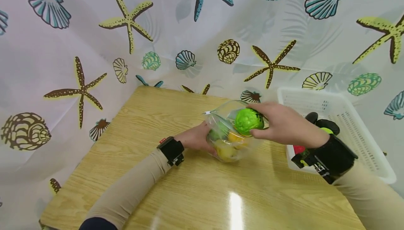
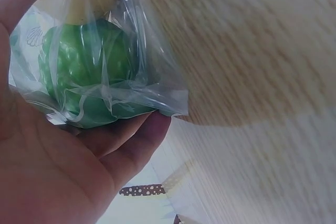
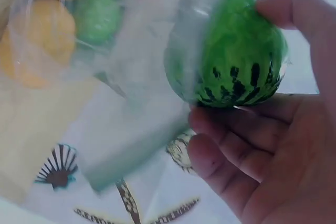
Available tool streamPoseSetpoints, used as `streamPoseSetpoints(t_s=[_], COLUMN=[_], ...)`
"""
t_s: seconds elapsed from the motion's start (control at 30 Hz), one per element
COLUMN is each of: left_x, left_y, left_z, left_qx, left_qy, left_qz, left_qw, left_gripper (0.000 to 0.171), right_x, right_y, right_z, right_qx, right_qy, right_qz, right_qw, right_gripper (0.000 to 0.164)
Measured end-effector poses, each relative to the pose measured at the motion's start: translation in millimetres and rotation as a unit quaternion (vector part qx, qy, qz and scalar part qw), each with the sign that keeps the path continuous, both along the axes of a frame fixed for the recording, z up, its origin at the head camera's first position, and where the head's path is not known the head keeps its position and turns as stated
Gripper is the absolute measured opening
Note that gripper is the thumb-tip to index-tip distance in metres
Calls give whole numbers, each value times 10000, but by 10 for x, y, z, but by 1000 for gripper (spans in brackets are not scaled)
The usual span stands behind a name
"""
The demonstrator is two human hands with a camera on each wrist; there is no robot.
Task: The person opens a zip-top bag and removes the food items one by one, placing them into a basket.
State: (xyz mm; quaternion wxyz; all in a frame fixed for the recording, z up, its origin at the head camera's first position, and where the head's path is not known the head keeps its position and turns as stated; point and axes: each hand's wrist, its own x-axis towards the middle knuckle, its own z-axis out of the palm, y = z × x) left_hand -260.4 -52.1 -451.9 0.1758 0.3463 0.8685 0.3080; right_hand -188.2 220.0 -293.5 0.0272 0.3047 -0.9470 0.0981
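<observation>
A clear plastic zip bag [image 1: 220, 118] stands on the wooden table, its mouth spread open toward the upper right. My left hand [image 1: 197, 137] grips its left side, thumb and fingers around the plastic. Inside show a knobbly green fruit [image 2: 89, 61], an orange fruit [image 3: 48, 38] and a yellow fruit [image 1: 225, 151]. With thumb and fingers, my right hand [image 1: 282, 123] holds a bright green fruit [image 1: 248, 122] with dark streaks at the bag's mouth. In the right wrist view, the bag's film overlaps the left part of this fruit [image 3: 239, 51].
A white perforated plastic basket [image 1: 358, 112] is on the right, partly behind my right forearm. Dark rounded objects [image 1: 328, 125] and a red one [image 1: 298, 149] lie in it. A cloth [image 1: 189, 30] printed with shells and starfish hangs behind the wooden table [image 1: 189, 195].
</observation>
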Motion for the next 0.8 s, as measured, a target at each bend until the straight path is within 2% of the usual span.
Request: streamPoseSetpoints(t_s=[0.2, 0.37, 0.5, 0.63, 0.8], left_x=[-11, 4, 12, 11, 4], left_y=[14, 12, 13, 6, 8], left_z=[20, 15, 27, 26, -1], left_qx=[96, 133, 253, 303, 280], left_qy=[-15, -112, -196, -326, -270], left_qz=[56, 47, 39, 52, -30], left_qw=[9999, 9998, 9995, 9990, 9992], left_gripper=[114, 102, 99, 96, 99], right_x=[126, 216, 258, 292, 363], right_y=[333, 703, 1019, 1266, 1475], right_z=[229, 264, 167, -5, -294], right_qx=[-341, -260, 169, 585, 582], right_qy=[-69, -323, -546, -951, -1914], right_qz=[-414, -690, -935, -1184, -1403], right_qw=[9985, 9968, 9940, 9867, 9697], right_gripper=[58, 61, 66, 73, 73])
